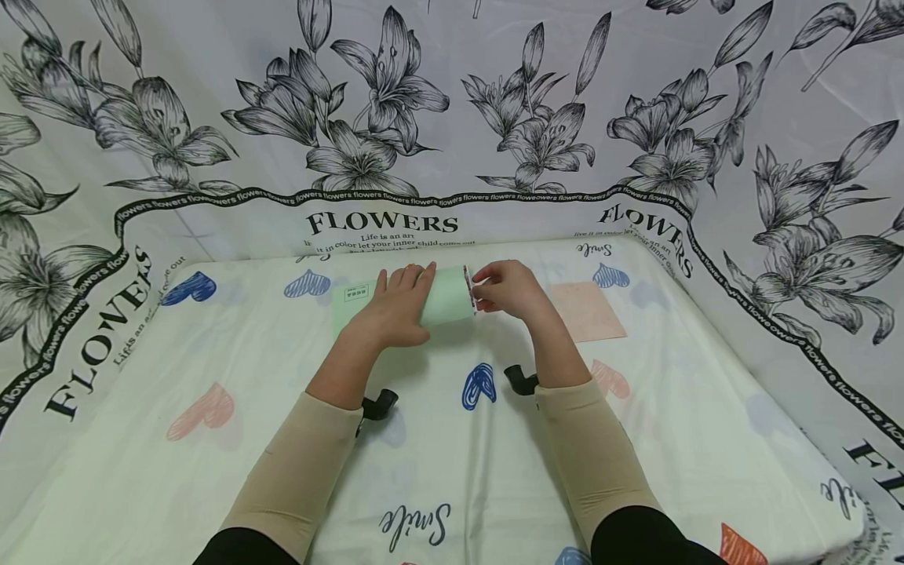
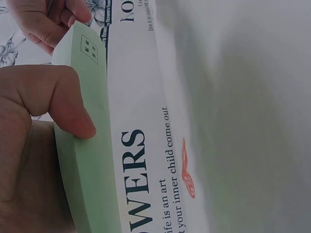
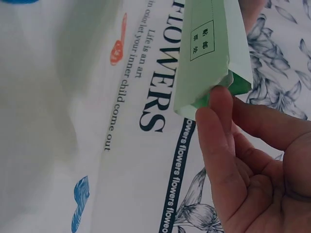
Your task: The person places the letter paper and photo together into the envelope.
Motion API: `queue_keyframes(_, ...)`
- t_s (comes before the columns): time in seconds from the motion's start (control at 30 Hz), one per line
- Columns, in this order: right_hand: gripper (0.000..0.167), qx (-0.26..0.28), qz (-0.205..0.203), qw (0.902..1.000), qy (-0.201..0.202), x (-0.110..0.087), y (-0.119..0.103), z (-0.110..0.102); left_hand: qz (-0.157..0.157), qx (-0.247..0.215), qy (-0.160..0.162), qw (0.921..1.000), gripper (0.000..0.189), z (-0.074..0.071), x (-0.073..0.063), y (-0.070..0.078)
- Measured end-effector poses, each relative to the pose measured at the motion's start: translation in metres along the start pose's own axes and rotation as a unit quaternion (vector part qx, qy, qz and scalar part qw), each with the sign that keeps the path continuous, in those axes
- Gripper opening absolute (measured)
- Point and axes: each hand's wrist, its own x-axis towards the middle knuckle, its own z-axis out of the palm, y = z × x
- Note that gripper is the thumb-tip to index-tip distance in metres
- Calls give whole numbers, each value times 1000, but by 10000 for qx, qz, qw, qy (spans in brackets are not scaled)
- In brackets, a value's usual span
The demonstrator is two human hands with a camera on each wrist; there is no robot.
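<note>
A pale green envelope is raised over the bed-like surface, a small printed box near its left end. My left hand grips it, fingers spread over the top side and thumb against the underside. At the right end my right hand has its fingertips at the envelope's opening and pinches there. A narrow patterned edge with red and dark marks shows beside those fingertips. From the right wrist, the opening gapes a little, dark green inside, near a printed stamp box.
A flat pink paper piece lies right of my right hand. Under everything spreads a white cloth with hearts and lettering. Flower-printed curtains rise at the back and sides. A black wrist mount juts from each sleeve.
</note>
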Motion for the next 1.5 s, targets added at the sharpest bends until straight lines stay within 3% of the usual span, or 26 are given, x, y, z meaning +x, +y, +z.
queue_keyframes(0.33,30,177,-260,9990,-333,3,5,2,45,-11,-47,10000,113,-2,-1,3)
queue_keyframes(0.53,35,673,-138,9963,-523,3,6,2,77,-38,-36,10000,114,-4,-3,6)
queue_keyframes(0.77,33,866,-43,9936,-727,6,10,0,196,21,-28,9998,114,-7,-5,10)
queue_keyframes(1.07,26,1091,-97,9848,-1345,9,18,-4,373,72,62,9993,111,-10,-7,16)
queue_keyframes(1.2,27,1042,-125,9852,-1357,9,18,-5,356,70,48,9993,111,-9,-7,17)
queue_keyframes(1.5,35,760,-80,9922,-988,5,19,-22,211,44,21,9998,111,-8,-5,14)
